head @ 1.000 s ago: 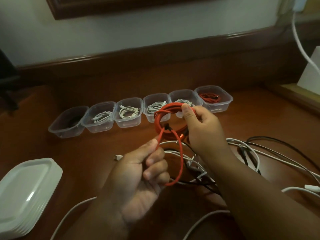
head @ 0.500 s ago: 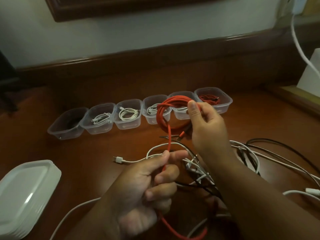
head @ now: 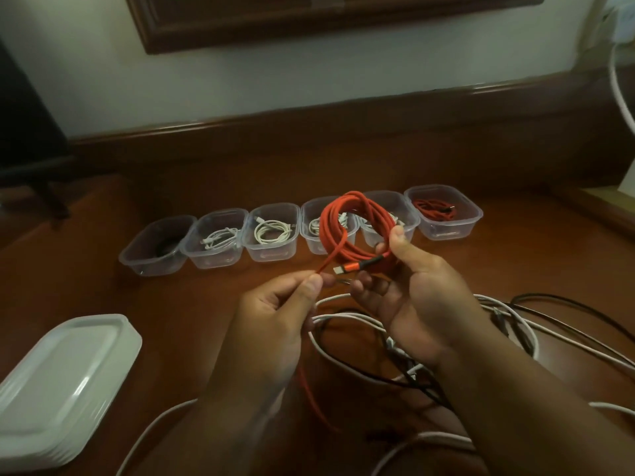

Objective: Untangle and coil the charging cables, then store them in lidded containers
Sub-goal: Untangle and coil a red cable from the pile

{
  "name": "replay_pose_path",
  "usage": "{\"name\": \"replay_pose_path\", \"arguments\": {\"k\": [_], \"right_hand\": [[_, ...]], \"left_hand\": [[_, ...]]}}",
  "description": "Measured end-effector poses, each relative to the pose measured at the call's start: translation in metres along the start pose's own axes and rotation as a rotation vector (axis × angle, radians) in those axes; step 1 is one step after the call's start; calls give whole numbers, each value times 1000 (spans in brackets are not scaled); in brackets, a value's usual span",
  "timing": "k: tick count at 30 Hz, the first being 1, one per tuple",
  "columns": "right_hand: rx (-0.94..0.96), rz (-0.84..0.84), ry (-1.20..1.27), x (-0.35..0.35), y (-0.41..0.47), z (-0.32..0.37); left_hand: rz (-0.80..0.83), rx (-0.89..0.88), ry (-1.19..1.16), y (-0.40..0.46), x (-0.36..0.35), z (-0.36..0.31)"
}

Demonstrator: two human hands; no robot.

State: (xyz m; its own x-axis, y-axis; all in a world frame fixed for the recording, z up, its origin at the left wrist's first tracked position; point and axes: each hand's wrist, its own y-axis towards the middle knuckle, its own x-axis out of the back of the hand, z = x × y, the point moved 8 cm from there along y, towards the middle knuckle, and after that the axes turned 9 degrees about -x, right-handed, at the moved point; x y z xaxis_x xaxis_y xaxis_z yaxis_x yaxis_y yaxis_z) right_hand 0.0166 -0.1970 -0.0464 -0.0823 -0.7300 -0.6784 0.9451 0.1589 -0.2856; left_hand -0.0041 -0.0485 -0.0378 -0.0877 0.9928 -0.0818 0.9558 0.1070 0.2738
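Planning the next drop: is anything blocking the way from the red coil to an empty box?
No free box shows. All six boxes in the row already hold cables. The right hand holds the red coil above them, and the lids are still stacked apart.

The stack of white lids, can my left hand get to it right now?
Probably not yet: the left hand is pinching the orange cable. The path to the stack of lids looks free once it lets go.

A coiled orange cable [head: 357, 231] hangs upright at frame centre, its plug end pointing left. Six clear containers [head: 443, 214] line up behind it, lidless, each holding a coil. White and black cables [head: 347, 317] sprawl tangled at lower right.
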Motion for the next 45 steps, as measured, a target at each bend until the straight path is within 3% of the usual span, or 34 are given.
{"name": "replay_pose_path", "arguments": {"k": [8, 11, 21, 24, 28, 36, 45], "right_hand": [[-145, 153, 111, -13, -4, -13], [-176, 216, 107, -18, -4, -19], [-15, 242, -88, -24, -3, -28], [63, 206, -200, -19, 0, -25], [94, 208, -313, -16, 2, -27], [198, 285, -577, -28, -9, -22], [89, 375, -500, -27, -5, -33]], "left_hand": [[-29, 79, -228, 0, -2, 6], [-104, 35, -194, 1, 5, 3], [-257, -130, -69, 3, 22, -3], [-171, -138, 15, 1, 15, -4], [21, -69, -211, -2, -5, 1], [-9, 58, -521, 2, -5, 9], [88, -145, -283, 4, 1, -10]]}}
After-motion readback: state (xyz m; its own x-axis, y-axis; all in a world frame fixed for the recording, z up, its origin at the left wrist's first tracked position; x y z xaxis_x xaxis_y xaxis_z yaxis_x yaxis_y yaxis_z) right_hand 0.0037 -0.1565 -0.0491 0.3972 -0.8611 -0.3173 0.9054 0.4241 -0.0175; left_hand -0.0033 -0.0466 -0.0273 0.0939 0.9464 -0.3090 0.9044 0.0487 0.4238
